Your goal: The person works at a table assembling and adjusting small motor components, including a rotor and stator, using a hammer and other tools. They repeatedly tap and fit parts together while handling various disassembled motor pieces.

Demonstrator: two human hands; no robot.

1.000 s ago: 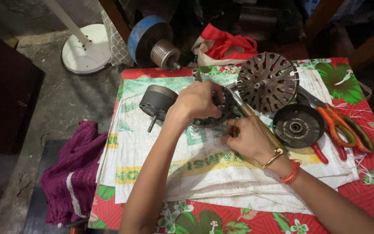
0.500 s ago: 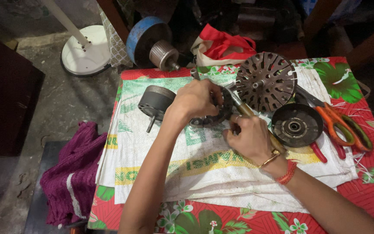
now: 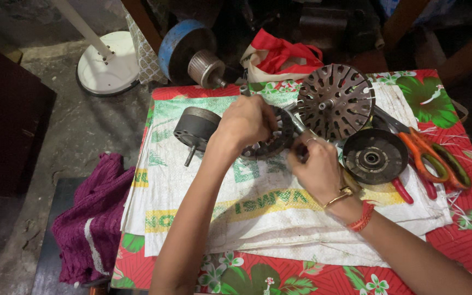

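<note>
Left hand [image 3: 245, 121] is curling over a dark round metal stator ring with slotted teeth [image 3: 271, 143], fingers clenched down on its top edge, pinning it to the white woven plastic sack [image 3: 258, 218] that is covering the middle of the table. Right hand [image 3: 317, 166] is sitting just right of the ring, fingers pinched together at the ring's right edge; what they are pinching is too small to tell. A gold bangle [image 3: 338, 196] and red thread band [image 3: 361, 217] are circling the right wrist.

The ring is lying at the centre of the sack, toward its far side, between both hands. Left of it, a dark grey cylindrical rotor with a short shaft [image 3: 195, 130] is resting on the sack, near the left wrist. Far right of the ring, a perforated round metal end cover [image 3: 336, 101] is lying flat, its edge close to the right hand's fingers. Right of the right hand, a black dished round cover with a central bearing [image 3: 375, 157] is lying. Orange-handled scissors [image 3: 432, 158] are lying further right, on the red floral tablecloth [image 3: 465, 240]. A purple knitted cloth [image 3: 91, 218] is hanging off the near left. On the floor far left, a white round stand base [image 3: 107, 70] is standing.
</note>
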